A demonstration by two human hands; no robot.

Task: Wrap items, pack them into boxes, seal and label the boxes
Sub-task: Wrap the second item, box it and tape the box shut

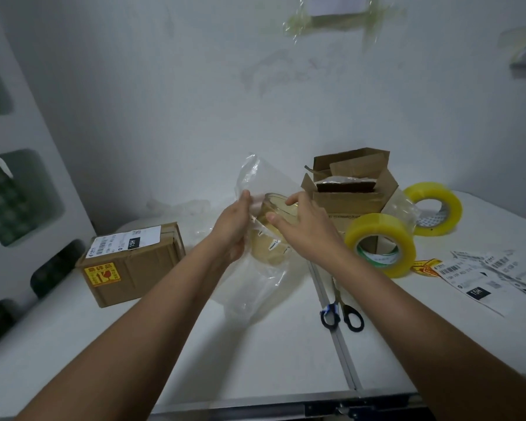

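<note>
Glinting clear cup [275, 226] inside plastic bag [255, 278]

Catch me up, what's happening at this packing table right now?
A person is wrapping a clear glass cup in a transparent plastic sheet, left hand gripping the sheet, right hand over the cup. An open brown cardboard box waits behind. A sealed, labelled cardboard box sits left. Two yellow tape rolls, black-handled scissors and shipping labels lie right.

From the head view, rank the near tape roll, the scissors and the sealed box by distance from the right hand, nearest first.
1. Near tape roll, just right of the right hand.
2. Scissors, below it, toward the table's front.
3. Sealed box, far left, beyond the left hand.
</note>
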